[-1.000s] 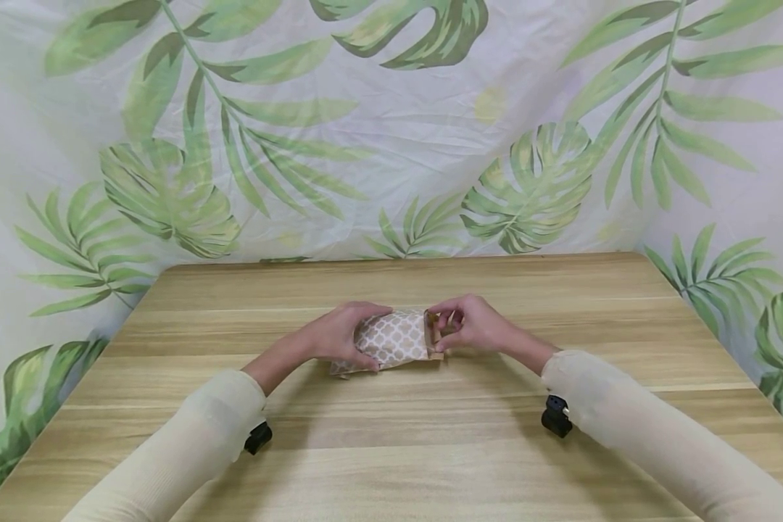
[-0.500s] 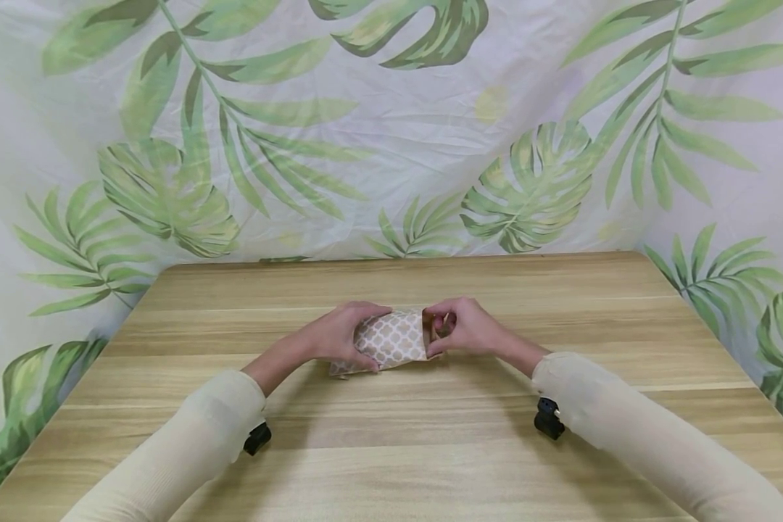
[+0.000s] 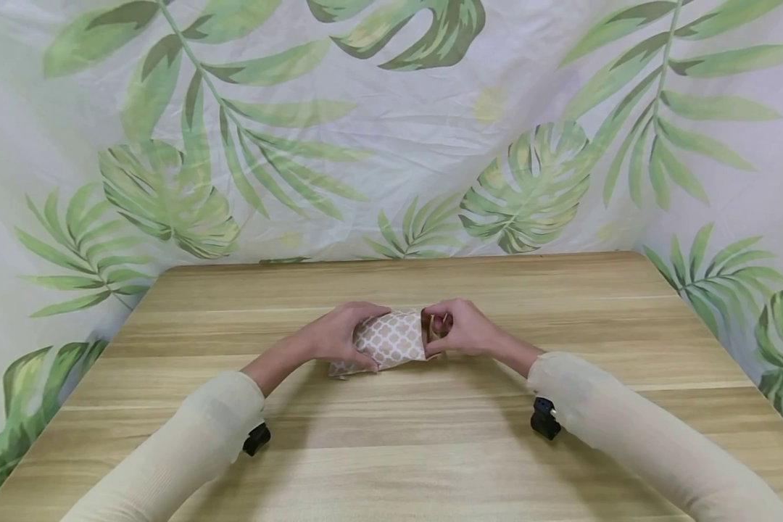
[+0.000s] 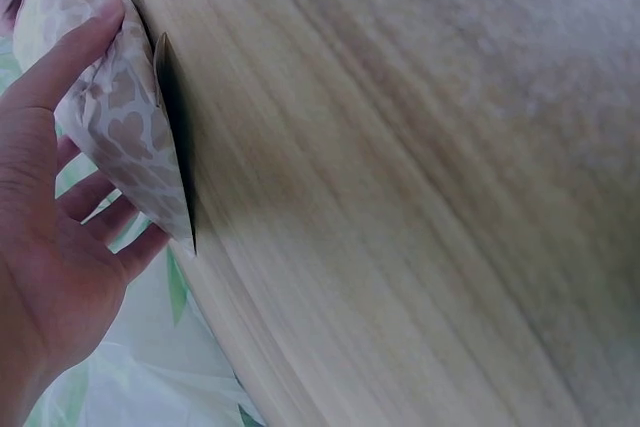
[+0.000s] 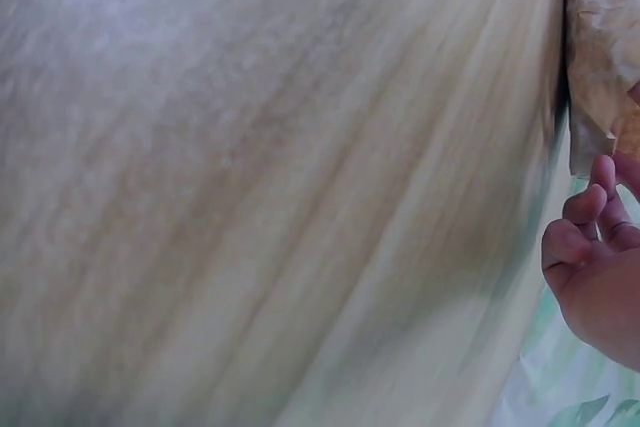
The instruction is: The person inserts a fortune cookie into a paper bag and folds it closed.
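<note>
Gripping patterned paper bag (image 3: 391,339), left hand (image 3: 335,337); right hand (image 3: 465,328) pinching its open end, contents hidden behind fingers.

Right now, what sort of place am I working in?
Likely a staged recording booth: a bare wooden table boxed in by leaf-print cloth backdrop, with only a patterned paper bag on it.

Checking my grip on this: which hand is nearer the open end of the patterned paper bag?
Right. The right hand pinches the open end of the patterned paper bag; the left hand holds its opposite end.
</note>
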Demonstrator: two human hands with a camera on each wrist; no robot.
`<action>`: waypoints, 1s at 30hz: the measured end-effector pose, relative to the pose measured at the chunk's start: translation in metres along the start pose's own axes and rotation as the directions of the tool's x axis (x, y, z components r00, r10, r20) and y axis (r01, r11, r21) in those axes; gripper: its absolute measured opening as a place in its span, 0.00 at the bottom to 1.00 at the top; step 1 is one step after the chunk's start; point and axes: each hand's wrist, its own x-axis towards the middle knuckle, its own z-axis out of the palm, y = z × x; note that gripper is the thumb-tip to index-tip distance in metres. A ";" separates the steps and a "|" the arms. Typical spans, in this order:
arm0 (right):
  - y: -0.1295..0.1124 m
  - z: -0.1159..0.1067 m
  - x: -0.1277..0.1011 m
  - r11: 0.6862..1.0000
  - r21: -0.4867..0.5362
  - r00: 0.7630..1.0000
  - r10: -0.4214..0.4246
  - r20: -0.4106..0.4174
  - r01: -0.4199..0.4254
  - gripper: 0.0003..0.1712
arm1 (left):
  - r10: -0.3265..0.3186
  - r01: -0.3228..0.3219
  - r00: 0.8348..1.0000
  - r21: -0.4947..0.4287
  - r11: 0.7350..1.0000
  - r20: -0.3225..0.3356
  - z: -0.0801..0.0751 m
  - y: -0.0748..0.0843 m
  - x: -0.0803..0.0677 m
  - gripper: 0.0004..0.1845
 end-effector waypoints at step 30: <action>0.002 -0.020 -0.023 0.969 0.101 0.973 0.219 0.070 -0.225 0.34 | -0.215 0.217 0.975 0.040 0.975 -0.053 -0.009 0.015 0.000 0.33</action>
